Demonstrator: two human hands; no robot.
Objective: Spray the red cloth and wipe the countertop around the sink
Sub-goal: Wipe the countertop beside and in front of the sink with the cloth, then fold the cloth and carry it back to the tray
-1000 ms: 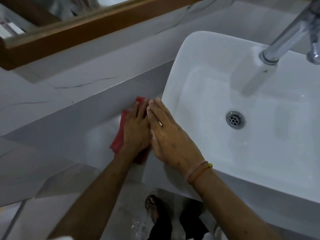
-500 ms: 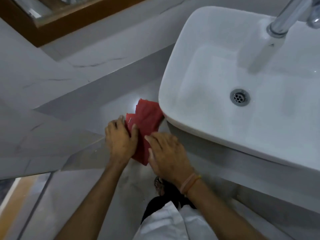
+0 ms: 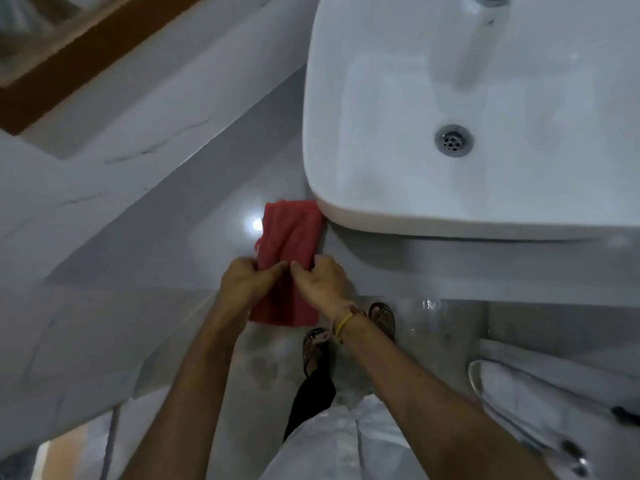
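A red cloth (image 3: 290,233) lies on the pale marble countertop (image 3: 194,237), left of the white sink basin (image 3: 346,216). Its far corner touches the basin's front-left corner and its near end hangs over the counter's front edge. My left hand (image 3: 247,282) and my right hand (image 3: 320,280) both grip the cloth side by side at the counter edge, fingers curled over the fabric. No spray bottle is in view.
The basin has a metal drain (image 3: 453,140) and a chrome tap (image 3: 490,0) at the top edge. A wood-framed mirror (image 3: 69,60) is at the back left. A white toilet (image 3: 533,410) stands lower right. Sandalled feet (image 3: 346,337) stand on wet floor.
Both hands have drawn the cloth from the back corner beside the basin toward the counter's front edge. They went from pressing flat on it to gripping it. The camera tilted downward.
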